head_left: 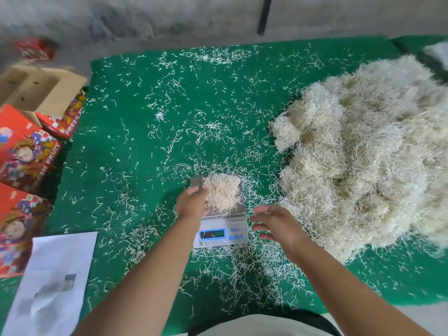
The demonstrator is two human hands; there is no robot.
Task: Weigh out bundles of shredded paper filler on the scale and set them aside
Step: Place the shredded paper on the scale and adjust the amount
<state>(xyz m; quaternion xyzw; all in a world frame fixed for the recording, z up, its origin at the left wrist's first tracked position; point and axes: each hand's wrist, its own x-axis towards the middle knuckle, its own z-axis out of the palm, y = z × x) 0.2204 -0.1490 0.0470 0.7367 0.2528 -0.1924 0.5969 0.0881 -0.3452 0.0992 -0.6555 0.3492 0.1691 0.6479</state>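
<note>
Green matting covers the surface (150,132) in front of you, littered with stray strands, and at its near middle your left hand (191,203) has its grip curled into the left side of a small bundle (221,191) of shredded paper that sits on the scale (221,229). Your right hand (276,224) hovers just right of the scale, fingers spread and holding nothing. Expect the bundle to weigh almost nothing and to be soft, springy and loose, so it will likely shed strands if you pinch only a tuft; cupping it from both sides low down, close against the steel pan, looks safest. It is a pale cream tangle of thin crinkled strips, about as wide as the pan. The display is lit but too blurred to read. Well to the right lies the big pile (363,151) of the same filler.
</note>
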